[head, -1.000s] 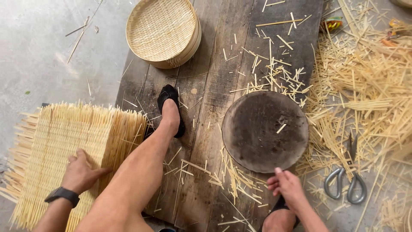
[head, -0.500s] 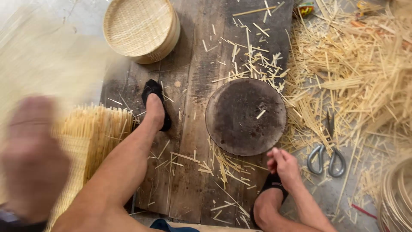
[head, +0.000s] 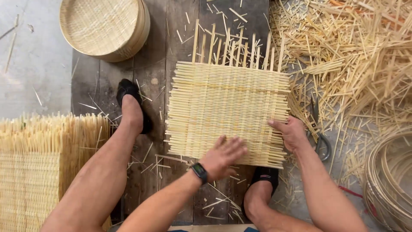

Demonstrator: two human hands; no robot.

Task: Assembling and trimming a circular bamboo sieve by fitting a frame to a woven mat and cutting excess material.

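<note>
Since a moment ago, a woven mat (head: 227, 111) has come onto the boards (head: 98, 81), covering the round block. Left to right: mat stack (head: 43, 172), left hand (head: 223, 157) spread flat on the mat's near edge, right hand (head: 292, 134) apparently gripping its right edge. Weave looks finished; untrimmed ends still jut out.

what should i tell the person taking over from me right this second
Left hand: flat, open, on the near edge of the woven bamboo mat.
Right hand: gripping the mat's right edge.
The mat lies on the wooden board, between the feet.
Done: mat woven and laid on the board.
Left: loose strip ends stick out untrimmed.
Scissors beside the right hand; stacked mats left; finished baskets top left.
</note>
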